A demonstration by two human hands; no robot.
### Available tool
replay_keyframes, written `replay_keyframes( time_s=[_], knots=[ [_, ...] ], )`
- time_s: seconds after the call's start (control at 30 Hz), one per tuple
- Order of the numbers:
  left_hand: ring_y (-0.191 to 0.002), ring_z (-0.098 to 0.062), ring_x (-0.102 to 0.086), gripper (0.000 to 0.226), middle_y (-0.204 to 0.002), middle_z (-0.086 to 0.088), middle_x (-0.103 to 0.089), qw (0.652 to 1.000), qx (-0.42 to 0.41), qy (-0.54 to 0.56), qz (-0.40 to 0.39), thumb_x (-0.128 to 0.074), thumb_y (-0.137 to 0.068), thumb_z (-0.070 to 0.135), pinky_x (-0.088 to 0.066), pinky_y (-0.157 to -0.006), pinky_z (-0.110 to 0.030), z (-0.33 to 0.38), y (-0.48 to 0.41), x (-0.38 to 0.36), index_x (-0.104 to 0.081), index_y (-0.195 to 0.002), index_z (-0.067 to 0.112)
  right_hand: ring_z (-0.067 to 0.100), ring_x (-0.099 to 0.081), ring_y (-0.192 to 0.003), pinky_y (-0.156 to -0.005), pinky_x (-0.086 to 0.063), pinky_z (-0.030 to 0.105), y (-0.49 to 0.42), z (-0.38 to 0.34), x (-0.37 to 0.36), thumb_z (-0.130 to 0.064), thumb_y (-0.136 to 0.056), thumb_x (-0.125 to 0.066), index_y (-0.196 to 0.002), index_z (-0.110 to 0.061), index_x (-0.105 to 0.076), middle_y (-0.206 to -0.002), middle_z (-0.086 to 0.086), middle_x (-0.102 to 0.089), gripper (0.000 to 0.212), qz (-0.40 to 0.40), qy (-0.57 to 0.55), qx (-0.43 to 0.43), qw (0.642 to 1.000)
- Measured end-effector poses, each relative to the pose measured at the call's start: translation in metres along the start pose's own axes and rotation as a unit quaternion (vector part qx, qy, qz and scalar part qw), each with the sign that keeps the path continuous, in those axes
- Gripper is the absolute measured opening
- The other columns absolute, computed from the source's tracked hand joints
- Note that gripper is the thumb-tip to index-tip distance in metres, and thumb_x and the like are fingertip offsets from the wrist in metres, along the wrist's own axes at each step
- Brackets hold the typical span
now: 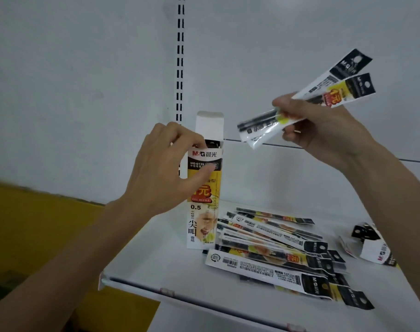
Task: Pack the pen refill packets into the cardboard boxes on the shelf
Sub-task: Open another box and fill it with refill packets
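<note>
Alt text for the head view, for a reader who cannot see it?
The left hand grips the top of an upright, open refill box on a white shelf, while the right hand holds a few refill packets in the air beside it. A loose pile of packets lies on the shelf to its right.

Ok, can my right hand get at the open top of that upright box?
Probably yes. The box has its flap up at the back, and nothing lies between it and the right hand, which holds packets. The left hand grips the rim's left side.
</note>
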State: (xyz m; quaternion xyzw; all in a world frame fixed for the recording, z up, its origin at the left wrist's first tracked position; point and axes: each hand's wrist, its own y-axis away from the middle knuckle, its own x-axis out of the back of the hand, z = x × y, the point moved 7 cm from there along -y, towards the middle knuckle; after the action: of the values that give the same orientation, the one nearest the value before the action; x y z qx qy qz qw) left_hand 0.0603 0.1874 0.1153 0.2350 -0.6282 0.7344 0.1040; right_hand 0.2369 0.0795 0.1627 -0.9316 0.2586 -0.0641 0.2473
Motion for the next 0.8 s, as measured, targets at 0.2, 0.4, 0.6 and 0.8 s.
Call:
replay_keyframes(
  time_s=[0.2,0.4,0.6,0.8],
  knots=[
    [-0.082,-0.005,-0.03,0.038,-0.079,0.008,-0.058,0.999,-0.035,-0.025,-0.003,-0.046,-0.076,0.049,-0.013,-0.07,-0.021,0.0,-0.012,0.001,-0.068,-0.089,0.022,0.007,-0.049,-0.054,-0.051,-0.041,0.017,-0.014,-0.005,-0.025,-0.009,-0.081,-0.063,-0.075,-0.012,-0.063,-0.059,-0.004,-0.06,0.006,-0.029,-0.007,0.033,0.999],
    [-0.075,-0.009,-0.034,0.053,-0.076,0.01,-0.052,0.998,0.0,0.0,-0.07,-0.043,-0.07,0.058,-0.024,-0.062,-0.019,-0.009,-0.017,-0.006,-0.07,-0.098,0.022,0.01,-0.064,-0.064,-0.069,-0.056,0.029,-0.019,-0.005,-0.041,-0.002,-0.085,-0.059,-0.077,-0.012,-0.058,-0.07,0.006,-0.06,0.013,-0.024,-0.068,0.05,0.996],
    [-0.072,-0.007,-0.049,0.036,-0.082,0.003,-0.052,0.987,0.018,0.047,-0.156,-0.061,-0.077,0.044,-0.031,-0.055,-0.018,-0.009,-0.018,-0.017,-0.067,-0.103,0.02,0.01,-0.064,-0.067,-0.069,-0.055,0.031,-0.022,-0.007,-0.048,-0.023,-0.094,-0.051,-0.082,-0.021,-0.055,-0.062,-0.008,-0.062,0.012,0.047,-0.088,0.092,0.991],
    [-0.069,-0.005,-0.047,0.032,-0.08,0.004,-0.048,0.983,0.03,0.057,-0.171,-0.061,-0.075,0.041,-0.037,-0.053,-0.016,-0.014,-0.015,-0.017,-0.067,-0.098,0.019,0.003,-0.058,-0.047,-0.041,-0.042,0.018,-0.008,-0.015,-0.066,-0.025,-0.09,-0.056,-0.077,-0.022,-0.053,-0.053,-0.013,-0.061,0.013,0.037,0.107,0.199,0.973]
  ],
)
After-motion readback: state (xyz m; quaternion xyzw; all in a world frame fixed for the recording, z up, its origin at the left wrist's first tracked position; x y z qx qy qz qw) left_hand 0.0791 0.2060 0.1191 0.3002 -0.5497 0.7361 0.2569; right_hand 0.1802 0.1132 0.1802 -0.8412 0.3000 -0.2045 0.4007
